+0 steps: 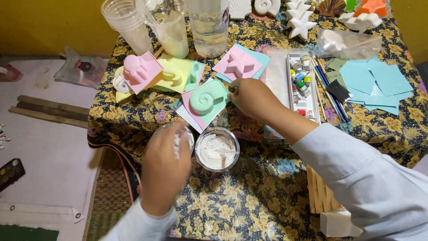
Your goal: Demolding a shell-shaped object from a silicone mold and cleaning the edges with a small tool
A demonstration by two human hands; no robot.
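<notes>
My left hand point(166, 167) is blurred over a clear cup point(185, 134) near the table's front, its fingers curled around something white I cannot make out. Beside it stands a clear cup of white powder point(217, 149) with a spoon in it. My right hand point(253, 99) pinches the right edge of a mint green shell-shaped mould point(206, 100) that lies on a pink and white sheet. More moulds lie behind: a pink one point(139, 70), a yellow-green one point(174, 75) and a pink starfish mould point(238, 64).
A flowered cloth point(249, 196) covers the low table. Clear plastic cups point(129, 22) and a jar of water point(208, 27) stand at the back. A paint set with brushes point(303, 85) and blue paper squares point(374, 82) lie right. White plaster shapes point(301, 20) sit at the back edge.
</notes>
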